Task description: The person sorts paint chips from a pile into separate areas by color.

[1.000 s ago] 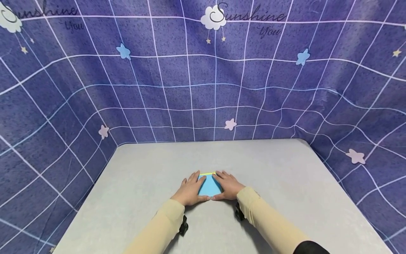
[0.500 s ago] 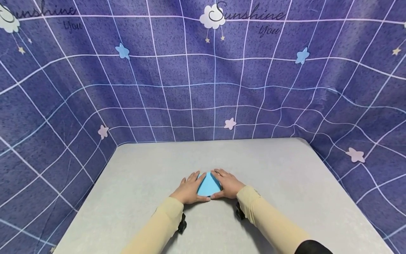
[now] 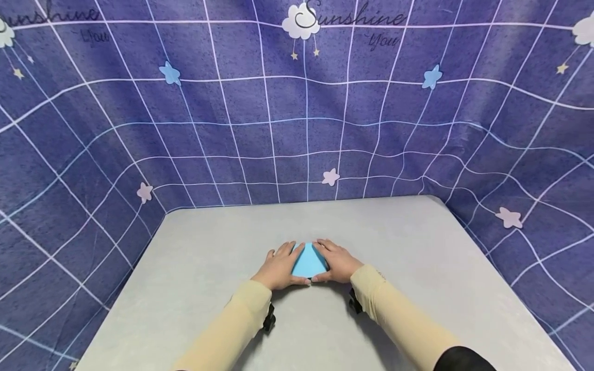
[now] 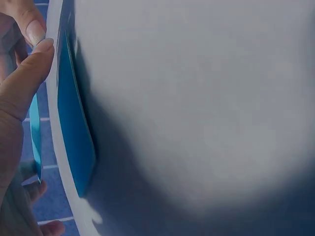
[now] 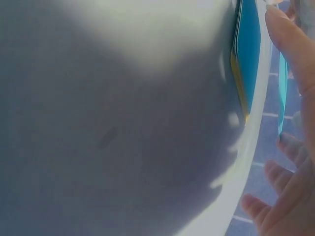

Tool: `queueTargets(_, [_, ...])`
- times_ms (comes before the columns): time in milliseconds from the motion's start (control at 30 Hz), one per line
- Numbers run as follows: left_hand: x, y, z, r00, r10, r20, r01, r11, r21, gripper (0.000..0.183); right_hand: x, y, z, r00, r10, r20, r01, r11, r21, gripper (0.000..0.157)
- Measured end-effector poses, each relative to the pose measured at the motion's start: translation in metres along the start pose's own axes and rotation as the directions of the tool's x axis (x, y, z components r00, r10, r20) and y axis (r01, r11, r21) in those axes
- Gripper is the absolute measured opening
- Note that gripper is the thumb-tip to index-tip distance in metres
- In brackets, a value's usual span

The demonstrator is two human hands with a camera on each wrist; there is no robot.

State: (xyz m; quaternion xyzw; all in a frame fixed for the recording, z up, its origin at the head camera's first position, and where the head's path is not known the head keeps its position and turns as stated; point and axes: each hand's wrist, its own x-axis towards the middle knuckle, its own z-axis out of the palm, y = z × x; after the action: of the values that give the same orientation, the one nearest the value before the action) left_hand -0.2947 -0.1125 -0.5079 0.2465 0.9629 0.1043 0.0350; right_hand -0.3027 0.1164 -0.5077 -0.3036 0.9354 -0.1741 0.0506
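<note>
A light blue sheet (image 3: 309,261) is held flat between both hands over the table. My left hand (image 3: 280,265) grips its left side, with the thumb along the near edge and the fingers spread toward the far edge. On the opposite side, my right hand (image 3: 337,262) holds it the same way, the two thumb tips close together. In the left wrist view the sheet (image 4: 35,132) appears edge-on, raised above the table. Beneath it lies a thin blue stack (image 4: 74,118). The right wrist view shows this stack (image 5: 250,49) with a yellow layer along one edge.
The pale grey table (image 3: 209,242) spreads out around both hands. A purple-blue grid-patterned curtain (image 3: 241,118) with clouds and stars encloses its back and sides. Dark wrist devices (image 3: 269,318) are strapped under the sleeves.
A yellow strip visible beyond the blue sheet's far edge one second ago is now out of sight. The hands and sheet sit slightly higher in the head view, which has also shifted.
</note>
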Motion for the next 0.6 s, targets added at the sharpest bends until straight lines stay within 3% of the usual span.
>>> queueTargets(400, [0.013, 0.016, 0.001, 0.998, 0.057, -0.017, -0.057, 0.998, 0.026, 0.108, -0.015, 0.013, -0.010, 0.999, 0.037, -0.012, -0.037, 0.999, 0.002, 0.099])
queueTargets(600, [0.019, 0.028, -0.002, 0.999, 0.053, 0.011, -0.054, 0.997, 0.046, 0.108, -0.022, 0.019, -0.016, 0.999, 0.043, -0.004, -0.043, 0.999, 0.009, 0.098])
